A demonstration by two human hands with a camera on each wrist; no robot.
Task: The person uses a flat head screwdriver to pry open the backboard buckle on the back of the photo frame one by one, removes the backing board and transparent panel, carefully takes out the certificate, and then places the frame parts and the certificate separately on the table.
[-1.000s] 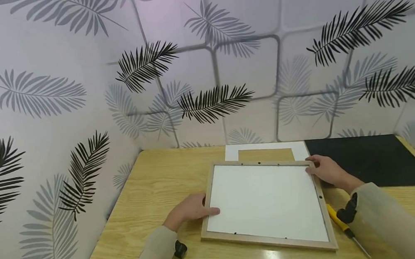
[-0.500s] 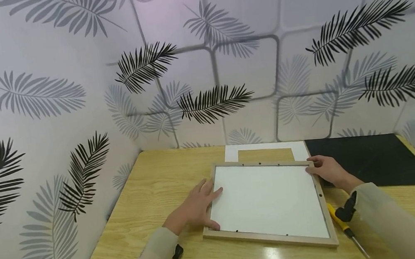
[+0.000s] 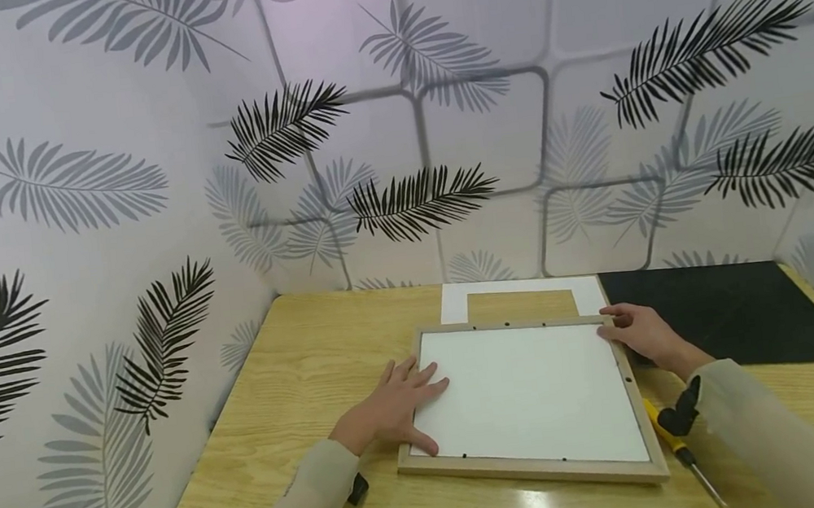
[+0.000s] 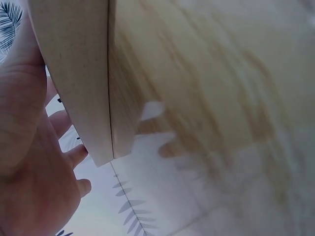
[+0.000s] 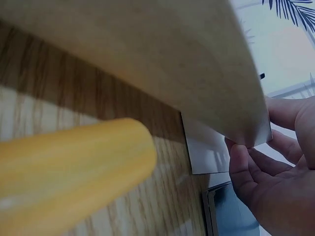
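A light wooden picture frame (image 3: 538,470) lies over the table with its back side up, small dark tabs along its inner edge. A white backing board (image 3: 531,397) fills it. My left hand (image 3: 392,407) is spread across the left rail, fingers and thumb extended onto the board. In the left wrist view that hand (image 4: 34,167) lies along the frame's side (image 4: 74,64). My right hand (image 3: 643,335) grips the far right corner, thumb on top. The right wrist view shows fingertips of this hand (image 5: 275,187) curled under the corner of the frame (image 5: 187,64).
A screwdriver with a yellow handle (image 3: 659,424) lies right of the frame, below my right forearm. Behind the frame is a white mat with a rectangular cutout (image 3: 454,305). A black sheet (image 3: 729,317) lies at the back right of the wooden table (image 3: 301,379), against the wall.
My left hand has let go of the left rail's edge and spread out over the rail and board. The frame's far edge has dropped slightly in view. My right hand keeps its hold.
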